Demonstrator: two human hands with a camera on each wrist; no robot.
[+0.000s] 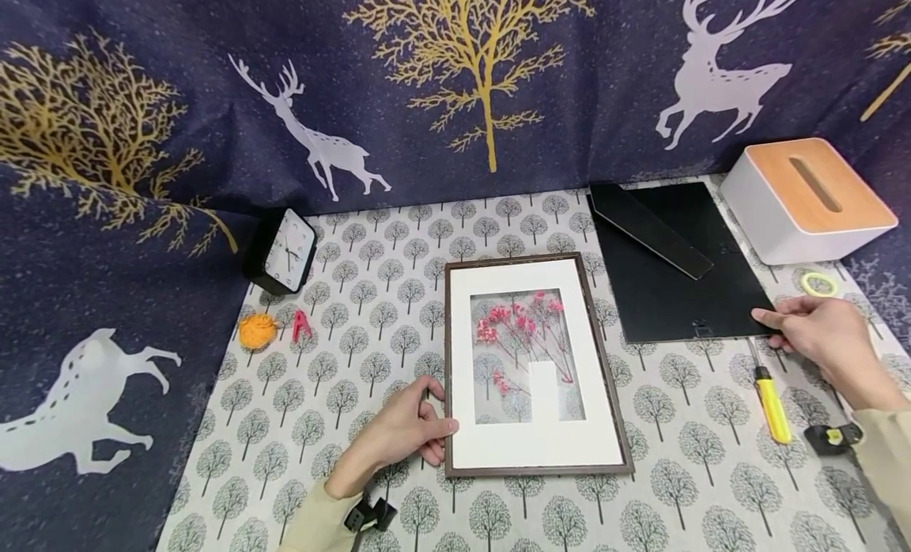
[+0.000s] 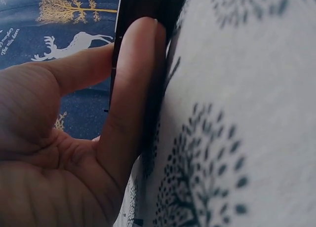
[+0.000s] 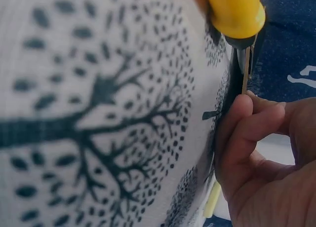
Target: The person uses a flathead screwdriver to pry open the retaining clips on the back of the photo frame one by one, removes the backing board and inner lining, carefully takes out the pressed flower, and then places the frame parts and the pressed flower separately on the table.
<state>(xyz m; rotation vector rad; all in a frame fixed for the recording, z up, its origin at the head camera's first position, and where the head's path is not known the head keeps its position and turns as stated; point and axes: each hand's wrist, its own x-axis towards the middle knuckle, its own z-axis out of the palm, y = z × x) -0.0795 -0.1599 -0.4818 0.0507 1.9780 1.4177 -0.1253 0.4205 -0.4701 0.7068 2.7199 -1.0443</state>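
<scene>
A brown picture frame [image 1: 523,448] with a white mat and pressed pink flowers [image 1: 525,324] lies flat on the tablecloth. My left hand [image 1: 409,421] holds its lower left edge, the thumb on the face side; in the left wrist view the fingers [image 2: 133,74] are against the dark frame side. To the right lies a black backing board [image 1: 655,299] with its stand leg [image 1: 655,234] lying across it. My right hand [image 1: 822,334] pinches that board's lower right corner; the right wrist view shows thumb and fingers [image 3: 237,123] at its thin edge.
A yellow-handled screwdriver [image 1: 773,410] lies below the board, its tip near the board's edge. Beyond the right hand are a yellow ring [image 1: 818,291] and a tissue box [image 1: 776,212]. A clock [image 1: 288,251], an orange yarn ball [image 1: 258,330] and a pink clip [image 1: 301,327] stand left.
</scene>
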